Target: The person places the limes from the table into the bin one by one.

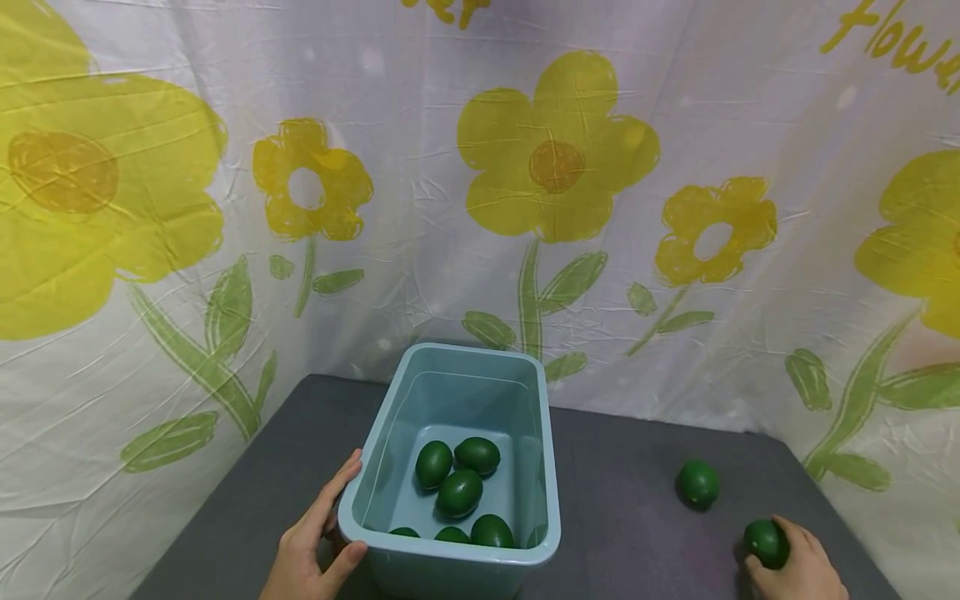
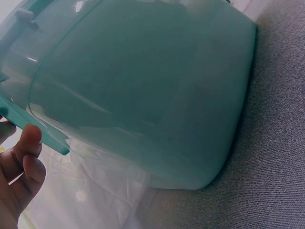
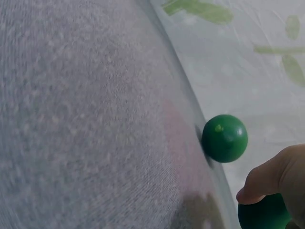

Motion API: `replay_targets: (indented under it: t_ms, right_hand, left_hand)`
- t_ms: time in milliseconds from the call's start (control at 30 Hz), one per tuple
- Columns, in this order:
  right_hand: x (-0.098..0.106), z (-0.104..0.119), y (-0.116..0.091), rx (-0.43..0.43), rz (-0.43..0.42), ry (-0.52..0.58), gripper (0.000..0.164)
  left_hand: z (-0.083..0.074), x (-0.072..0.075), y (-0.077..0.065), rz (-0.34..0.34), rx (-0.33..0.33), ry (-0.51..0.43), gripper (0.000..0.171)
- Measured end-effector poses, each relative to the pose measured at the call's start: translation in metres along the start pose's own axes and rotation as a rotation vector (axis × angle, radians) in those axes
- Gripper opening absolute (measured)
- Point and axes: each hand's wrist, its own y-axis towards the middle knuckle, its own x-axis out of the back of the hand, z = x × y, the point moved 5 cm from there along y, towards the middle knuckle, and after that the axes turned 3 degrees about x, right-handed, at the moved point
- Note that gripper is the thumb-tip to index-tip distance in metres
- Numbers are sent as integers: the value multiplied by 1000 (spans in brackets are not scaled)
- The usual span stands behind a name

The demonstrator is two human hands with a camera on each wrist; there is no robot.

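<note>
A pale blue plastic bin [image 1: 480,358] stands on the dark table, with several green limes [image 1: 460,493] on its floor. My left hand [image 1: 309,546] holds the bin by its near left corner, thumb at the front and fingers along the left side. In the left wrist view, bent fingers [image 2: 31,164] are at the rim beside the bin's wall [image 2: 143,95]. Far to the right, my right hand [image 1: 804,565] grips a lime [image 1: 763,542] between thumb and fingers, low over the table. Another lime [image 1: 697,484] lies a little farther back, apart from that hand.
The dark grey table [image 1: 622,500] runs back to a white cloth [image 1: 420,250] printed with yellow flowers, which hangs behind it and along both sides. The bin's far end is close to this cloth.
</note>
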Motion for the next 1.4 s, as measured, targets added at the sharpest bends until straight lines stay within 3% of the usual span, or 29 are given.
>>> replay_targets:
  t_ms: [300,967,1400]
  right_hand:
    - [7,18,-7,70,-131,38,74]
    - [22,61,-30,175,-236,77,70]
    - [31,93,-47,374,-403,122,67]
  left_hand:
    - [1,0,-1,-17,7,-4,77]
    - [1,0,-1,-4,17,8,78]
    - [1,-1,-1,-16,33,-2,77]
